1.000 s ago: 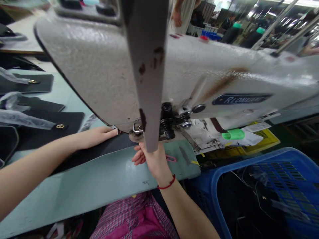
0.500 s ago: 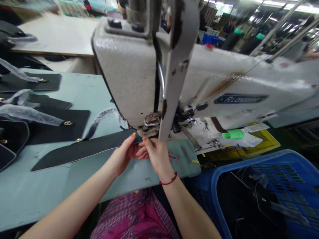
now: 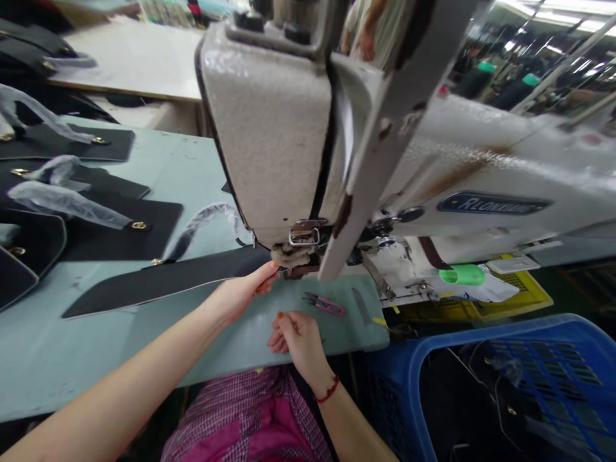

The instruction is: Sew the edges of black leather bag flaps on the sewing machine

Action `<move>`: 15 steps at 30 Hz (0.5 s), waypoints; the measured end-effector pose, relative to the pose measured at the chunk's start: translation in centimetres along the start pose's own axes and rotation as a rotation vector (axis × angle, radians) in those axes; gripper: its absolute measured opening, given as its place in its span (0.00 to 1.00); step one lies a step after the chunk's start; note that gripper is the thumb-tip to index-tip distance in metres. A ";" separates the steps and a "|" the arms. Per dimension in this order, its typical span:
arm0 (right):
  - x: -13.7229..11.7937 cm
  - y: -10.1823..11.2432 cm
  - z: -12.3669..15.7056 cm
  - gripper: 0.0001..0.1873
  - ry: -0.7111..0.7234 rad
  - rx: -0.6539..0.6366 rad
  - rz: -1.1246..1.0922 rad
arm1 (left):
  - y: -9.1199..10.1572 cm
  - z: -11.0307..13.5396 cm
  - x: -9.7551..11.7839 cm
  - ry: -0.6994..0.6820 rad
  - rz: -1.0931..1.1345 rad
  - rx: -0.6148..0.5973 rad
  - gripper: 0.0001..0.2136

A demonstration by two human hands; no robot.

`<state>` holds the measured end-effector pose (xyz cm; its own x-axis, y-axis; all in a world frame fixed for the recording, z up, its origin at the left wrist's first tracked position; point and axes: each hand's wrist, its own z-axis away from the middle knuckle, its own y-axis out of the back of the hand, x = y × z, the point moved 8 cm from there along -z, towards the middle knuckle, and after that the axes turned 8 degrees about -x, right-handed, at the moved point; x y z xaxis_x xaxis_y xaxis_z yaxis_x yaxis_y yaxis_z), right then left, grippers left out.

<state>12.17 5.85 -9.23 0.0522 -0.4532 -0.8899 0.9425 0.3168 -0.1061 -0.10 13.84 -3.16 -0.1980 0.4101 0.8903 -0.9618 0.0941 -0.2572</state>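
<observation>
A long black leather strip [image 3: 158,282] lies across the pale green table [image 3: 96,359], its right end under the head of the white sewing machine [image 3: 289,141]. My left hand [image 3: 245,289] pinches that end of the strip just below the needle area. My right hand [image 3: 293,337] rests on the table near the front edge, fingers curled in, thumb and forefinger pressed together; I cannot make out anything in them. Pink thread snips [image 3: 325,301] lie on the table just right of my right hand.
Several black leather panels [image 3: 120,224] with gold clasps and plastic wrapping lie at the left. A blue plastic crate [image 3: 505,385] with black pieces stands at the lower right. A yellow tray [image 3: 524,289] and a green spool [image 3: 462,274] sit under the machine arm. People stand far behind.
My right hand has pulled back from the strip's end toward the table's front edge. My left hand stays on the strip at the needle. The snips are now uncovered.
</observation>
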 end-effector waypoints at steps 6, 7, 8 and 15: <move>-0.2 -0.1 -0.2 0.24 0.011 -0.027 0.042 | -0.2 -0.5 0.2 -0.018 0.081 -0.037 0.17; -0.2 -0.1 -0.2 0.24 0.009 -0.030 0.046 | -0.1 -0.6 0.2 -0.024 0.090 -0.028 0.16; -0.2 -0.1 -0.2 0.24 0.007 -0.033 0.050 | -0.1 -0.7 0.3 -0.029 0.094 -0.018 0.15; 0.0 -0.2 -0.1 0.24 0.022 -0.048 0.069 | 0.0 -0.5 -0.4 -0.052 0.138 0.061 0.15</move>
<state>11.98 5.88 -9.25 0.1086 -0.4104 -0.9054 0.9199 0.3867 -0.0650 0.05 14.17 -3.70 -0.3367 0.3675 0.8670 -0.9342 -0.0153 -0.3563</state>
